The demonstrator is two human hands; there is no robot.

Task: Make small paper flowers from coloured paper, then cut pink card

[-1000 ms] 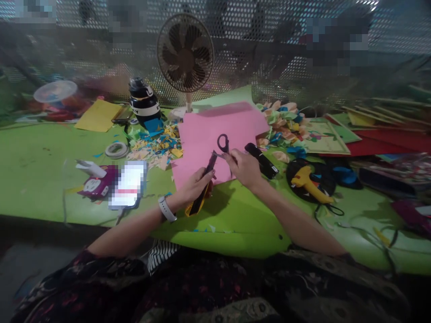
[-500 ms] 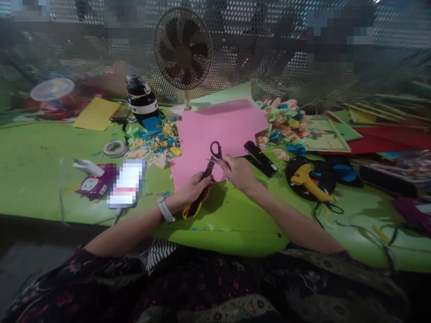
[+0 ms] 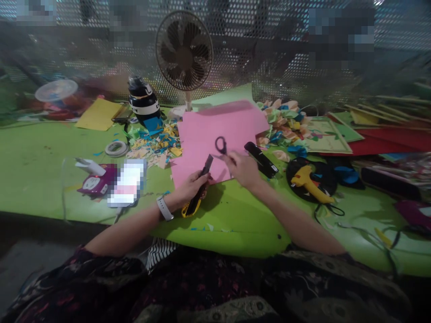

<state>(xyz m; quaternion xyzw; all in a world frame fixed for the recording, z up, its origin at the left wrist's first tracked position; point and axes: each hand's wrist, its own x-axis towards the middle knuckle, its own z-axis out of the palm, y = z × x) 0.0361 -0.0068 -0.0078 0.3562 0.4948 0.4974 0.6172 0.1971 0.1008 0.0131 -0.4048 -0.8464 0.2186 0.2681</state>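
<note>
My left hand [image 3: 193,186], with a pale band at the wrist, is closed around a black-and-yellow box cutter [image 3: 206,165]. The cutter's dark end points up and away over the pink paper; its yellow-edged end sticks out below my palm. My right hand [image 3: 243,168] is closed on a pair of small scissors [image 3: 221,145], with a dark finger loop showing beyond my fingers. Part of the scissors is hidden by the hand and blurred. A gap separates the scissors from the cutter. Under both tools lies the large pink sheet [image 3: 215,123] on the green table [image 3: 235,215].
Right of my hand lies a black stapler [image 3: 261,159], then a yellow glue gun [image 3: 308,181] on a black round base. To the left are a lit phone [image 3: 127,183], a tape roll [image 3: 116,148] and paper scraps [image 3: 156,146]. Behind stand a bottle [image 3: 144,105] and a fan [image 3: 184,51].
My right hand has moved a little right, drawing the scissors away from the cutter's tip, where they were close together before. The left hand stays nearly in place.
</note>
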